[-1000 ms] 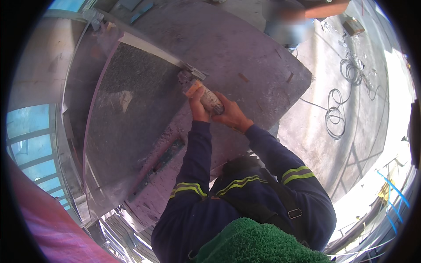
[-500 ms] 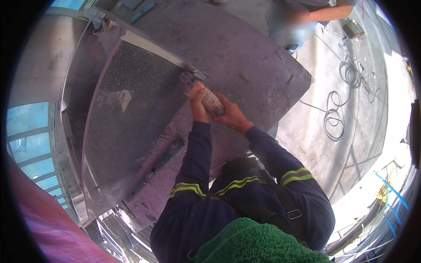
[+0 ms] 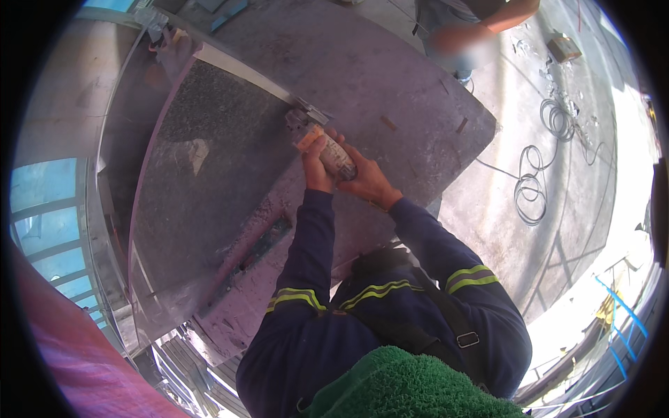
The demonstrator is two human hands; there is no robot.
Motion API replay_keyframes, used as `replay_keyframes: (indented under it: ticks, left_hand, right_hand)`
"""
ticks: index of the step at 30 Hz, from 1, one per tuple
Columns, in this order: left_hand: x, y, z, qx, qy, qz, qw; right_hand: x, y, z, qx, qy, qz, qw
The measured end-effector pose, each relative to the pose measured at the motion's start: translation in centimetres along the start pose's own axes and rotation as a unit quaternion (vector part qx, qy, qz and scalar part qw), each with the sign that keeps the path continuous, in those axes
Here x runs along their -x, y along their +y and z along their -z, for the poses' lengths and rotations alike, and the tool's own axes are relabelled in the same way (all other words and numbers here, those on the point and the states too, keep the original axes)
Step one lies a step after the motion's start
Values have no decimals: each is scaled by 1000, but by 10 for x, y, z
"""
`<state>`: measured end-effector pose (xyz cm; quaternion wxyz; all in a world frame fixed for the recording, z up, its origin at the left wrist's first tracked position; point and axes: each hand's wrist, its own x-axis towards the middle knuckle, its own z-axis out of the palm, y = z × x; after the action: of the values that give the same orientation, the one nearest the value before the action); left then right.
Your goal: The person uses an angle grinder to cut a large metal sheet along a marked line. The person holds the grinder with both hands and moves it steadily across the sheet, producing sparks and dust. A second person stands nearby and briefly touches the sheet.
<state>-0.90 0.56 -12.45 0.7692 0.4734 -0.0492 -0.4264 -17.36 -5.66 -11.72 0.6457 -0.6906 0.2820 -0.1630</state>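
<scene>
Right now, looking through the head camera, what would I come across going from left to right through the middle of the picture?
Blue panels, pale patch, power tool, brown strip, second brown strip, looped cable, blue straps.

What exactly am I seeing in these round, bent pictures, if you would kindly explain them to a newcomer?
There is no robot here, only a person using two bare hands. Every picture comes from a wide fisheye camera on that person's head, looking down, so straight edges bend toward the rim. The left grip and the right grip are simply the hands; both hold a power tool resembling a grinder. On the broad dusty surface lie a dark panel, a long dark bar and small brown pieces. Another person is at the top.
</scene>
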Motion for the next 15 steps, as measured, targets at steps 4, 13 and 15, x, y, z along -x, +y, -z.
replay_keyframes:
  ticks: [4, 13, 15]
  left_hand:
    - [-3, -2, 5, -16, -12, 15, 1000]
    - [-1, -4, 4, -13, -11, 7, 1000]
    - [-2, -3, 3, -11, -12, 9, 1000]
  right_hand:
    - [-1, 1, -2, -7, 5, 19, 1000]
    - [1, -1, 0, -12, -12, -1, 1000]
    - [-1, 0, -1, -11, 4, 25, 1000]
